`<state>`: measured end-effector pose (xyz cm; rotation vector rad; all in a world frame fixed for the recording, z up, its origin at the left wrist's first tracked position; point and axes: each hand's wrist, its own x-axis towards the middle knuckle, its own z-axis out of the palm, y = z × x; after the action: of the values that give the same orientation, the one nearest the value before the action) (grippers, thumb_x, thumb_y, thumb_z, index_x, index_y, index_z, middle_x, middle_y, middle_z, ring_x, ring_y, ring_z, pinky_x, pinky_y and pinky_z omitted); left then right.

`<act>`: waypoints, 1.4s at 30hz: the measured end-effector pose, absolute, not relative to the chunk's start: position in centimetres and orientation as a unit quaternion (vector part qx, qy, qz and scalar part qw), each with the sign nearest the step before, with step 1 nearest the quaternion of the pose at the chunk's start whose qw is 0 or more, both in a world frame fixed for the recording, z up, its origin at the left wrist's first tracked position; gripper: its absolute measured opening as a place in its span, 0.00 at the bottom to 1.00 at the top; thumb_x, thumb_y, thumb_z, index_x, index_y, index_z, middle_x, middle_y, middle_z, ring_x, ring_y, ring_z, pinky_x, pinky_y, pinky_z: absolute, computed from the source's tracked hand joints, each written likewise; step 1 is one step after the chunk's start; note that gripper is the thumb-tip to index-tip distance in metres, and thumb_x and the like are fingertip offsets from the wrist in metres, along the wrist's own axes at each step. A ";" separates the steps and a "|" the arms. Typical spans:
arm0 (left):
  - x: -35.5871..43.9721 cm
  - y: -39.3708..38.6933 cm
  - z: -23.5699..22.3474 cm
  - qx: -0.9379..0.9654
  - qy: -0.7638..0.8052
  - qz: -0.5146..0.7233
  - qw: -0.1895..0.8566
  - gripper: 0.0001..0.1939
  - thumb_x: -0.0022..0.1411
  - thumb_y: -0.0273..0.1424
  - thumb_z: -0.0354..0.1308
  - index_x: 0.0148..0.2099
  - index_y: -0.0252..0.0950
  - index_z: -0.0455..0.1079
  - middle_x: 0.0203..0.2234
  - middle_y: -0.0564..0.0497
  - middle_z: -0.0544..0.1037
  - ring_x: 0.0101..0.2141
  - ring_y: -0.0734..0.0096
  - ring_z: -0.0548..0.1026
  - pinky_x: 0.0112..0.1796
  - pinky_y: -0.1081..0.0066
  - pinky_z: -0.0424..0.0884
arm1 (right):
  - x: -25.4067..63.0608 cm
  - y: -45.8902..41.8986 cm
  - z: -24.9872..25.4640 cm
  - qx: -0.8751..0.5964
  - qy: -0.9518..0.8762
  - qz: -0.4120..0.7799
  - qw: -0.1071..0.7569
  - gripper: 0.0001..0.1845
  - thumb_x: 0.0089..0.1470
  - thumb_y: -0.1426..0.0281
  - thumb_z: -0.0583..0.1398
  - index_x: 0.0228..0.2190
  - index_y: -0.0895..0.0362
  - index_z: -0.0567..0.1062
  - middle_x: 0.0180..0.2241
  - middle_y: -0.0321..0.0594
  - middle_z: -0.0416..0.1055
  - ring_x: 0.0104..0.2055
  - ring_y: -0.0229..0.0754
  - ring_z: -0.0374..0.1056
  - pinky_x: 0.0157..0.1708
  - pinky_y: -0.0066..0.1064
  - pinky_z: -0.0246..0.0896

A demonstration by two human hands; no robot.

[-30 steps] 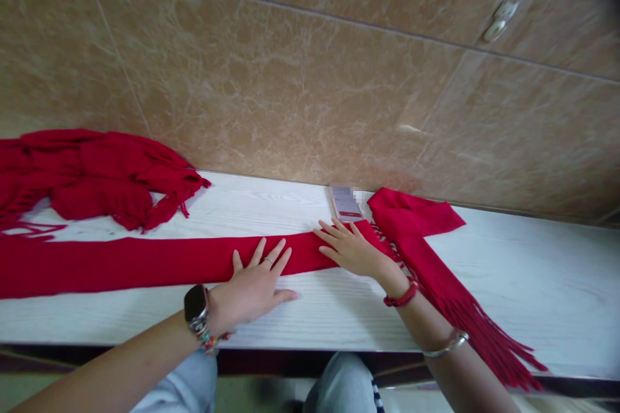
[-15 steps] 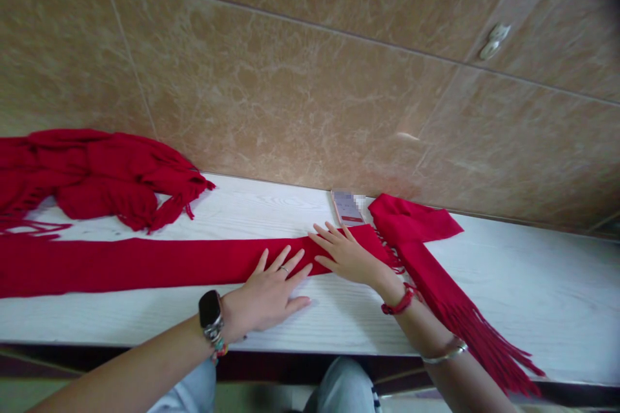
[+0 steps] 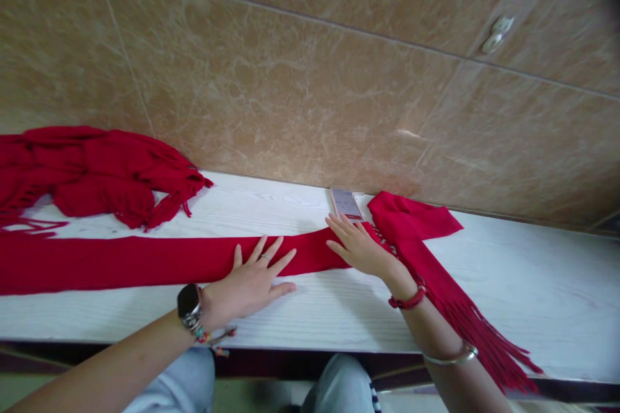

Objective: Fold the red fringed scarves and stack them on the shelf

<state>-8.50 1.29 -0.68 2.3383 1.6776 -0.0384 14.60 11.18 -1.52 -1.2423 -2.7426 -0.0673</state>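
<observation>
A red scarf (image 3: 159, 262), folded into a long flat strip, lies across the white table from the left edge of view to the middle. My left hand (image 3: 254, 281) rests on it with fingers spread, palm down, the thumb over the bare wood. Farther right, my right hand (image 3: 361, 248) lies flat over the scarf's fringed end, fingers outstretched. Next to that end is a second red scarf (image 3: 431, 271), bent over itself, its long fringe trailing past my right forearm toward the front edge.
Crumpled red scarves (image 3: 101, 174) are heaped at the back left against the brown tiled wall (image 3: 271, 90). A phone (image 3: 345, 204) lies near the wall behind my right hand. The white table (image 3: 542, 297) continues to the right; my knees are below its front edge.
My left hand has slid left along the scarf strip. My right hand has shifted slightly right, toward the fringed end. The scarves stay nearly as they were.
</observation>
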 end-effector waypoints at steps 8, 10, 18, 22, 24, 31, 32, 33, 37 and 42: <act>-9.1 1.0 -1.3 0.803 0.589 -0.015 0.095 0.30 0.62 0.49 0.39 0.64 0.47 0.43 0.63 0.47 0.40 0.61 0.46 0.36 0.49 0.32 0.40 | 15.5 11.6 -2.6 -0.428 -0.902 -0.051 0.026 0.28 0.59 0.59 0.45 0.58 0.58 0.54 0.61 0.51 0.48 0.62 0.55 0.41 0.53 0.55 0.47; -9.0 0.8 -1.0 0.802 0.590 -0.011 0.094 0.29 0.63 0.48 0.40 0.64 0.47 0.44 0.63 0.48 0.41 0.61 0.46 0.37 0.50 0.33 0.39 | 15.4 11.5 -2.5 -0.435 -0.898 -0.054 0.045 0.30 0.59 0.59 0.44 0.59 0.59 0.52 0.61 0.51 0.46 0.62 0.55 0.39 0.54 0.55 0.47; -10.8 1.2 -0.4 0.758 0.645 -0.013 0.095 0.28 0.64 0.46 0.38 0.64 0.46 0.43 0.63 0.45 0.38 0.60 0.43 0.35 0.47 0.31 0.40 | 14.9 11.1 -2.5 -0.428 -0.903 -0.045 0.023 0.31 0.59 0.57 0.44 0.59 0.59 0.51 0.61 0.49 0.45 0.63 0.55 0.38 0.54 0.58 0.44; -11.2 1.3 -1.2 0.752 0.654 -0.012 0.078 0.27 0.65 0.45 0.38 0.64 0.48 0.42 0.63 0.47 0.37 0.61 0.44 0.34 0.47 0.30 0.37 | 14.6 10.9 -2.2 -0.435 -0.899 -0.044 0.032 0.31 0.59 0.58 0.44 0.59 0.59 0.51 0.61 0.49 0.44 0.63 0.55 0.38 0.54 0.58 0.43; -11.2 1.2 -1.5 0.754 0.655 -0.007 0.056 0.26 0.65 0.43 0.37 0.64 0.48 0.43 0.63 0.48 0.38 0.61 0.45 0.34 0.48 0.31 0.35 | 14.2 10.6 -1.8 -0.439 -0.895 -0.049 0.059 0.31 0.59 0.58 0.44 0.60 0.59 0.50 0.62 0.48 0.43 0.63 0.54 0.35 0.55 0.59 0.40; -9.8 1.0 -1.0 0.798 0.602 0.010 0.031 0.26 0.66 0.40 0.37 0.64 0.43 0.45 0.63 0.51 0.43 0.61 0.52 0.38 0.54 0.39 0.36 | 12.0 9.4 -1.1 -0.371 -0.924 -0.068 0.065 0.30 0.60 0.60 0.44 0.59 0.60 0.50 0.62 0.45 0.43 0.63 0.54 0.35 0.57 0.56 0.37; -9.7 1.1 -0.9 0.801 0.597 0.005 0.048 0.26 0.66 0.40 0.36 0.64 0.44 0.44 0.63 0.51 0.43 0.61 0.52 0.38 0.53 0.39 0.37 | 12.0 9.5 -1.3 -0.369 -0.925 -0.069 0.055 0.29 0.60 0.60 0.44 0.59 0.61 0.51 0.62 0.46 0.44 0.63 0.55 0.36 0.57 0.56 0.38; -9.6 1.1 -0.9 0.803 0.593 -0.001 0.066 0.26 0.66 0.40 0.36 0.64 0.44 0.43 0.63 0.52 0.43 0.61 0.52 0.38 0.53 0.38 0.38 | 12.1 9.6 -1.4 -0.370 -0.925 -0.070 0.047 0.29 0.60 0.61 0.45 0.59 0.62 0.52 0.62 0.47 0.44 0.63 0.55 0.37 0.56 0.56 0.39; -9.8 1.4 -1.3 0.803 0.588 -0.016 0.097 0.26 0.66 0.41 0.35 0.64 0.45 0.42 0.63 0.52 0.42 0.61 0.53 0.38 0.52 0.36 0.37 | 13.5 10.5 -2.1 -0.392 -0.915 -0.090 0.028 0.26 0.60 0.63 0.45 0.57 0.61 0.56 0.61 0.51 0.46 0.62 0.58 0.40 0.53 0.58 0.47; -9.9 1.5 -1.4 0.798 0.594 -0.013 0.107 0.25 0.65 0.41 0.34 0.64 0.47 0.42 0.63 0.54 0.41 0.62 0.55 0.37 0.51 0.35 0.36 | 16.0 11.5 -2.2 -0.398 -0.906 -0.143 -0.004 0.19 0.60 0.70 0.46 0.49 0.57 0.68 0.58 0.56 0.54 0.59 0.61 0.47 0.47 0.59 0.54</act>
<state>-9.86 1.47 -1.45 2.3489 1.7479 -0.0377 15.99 11.48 -2.23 -1.2539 -2.8541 -0.4501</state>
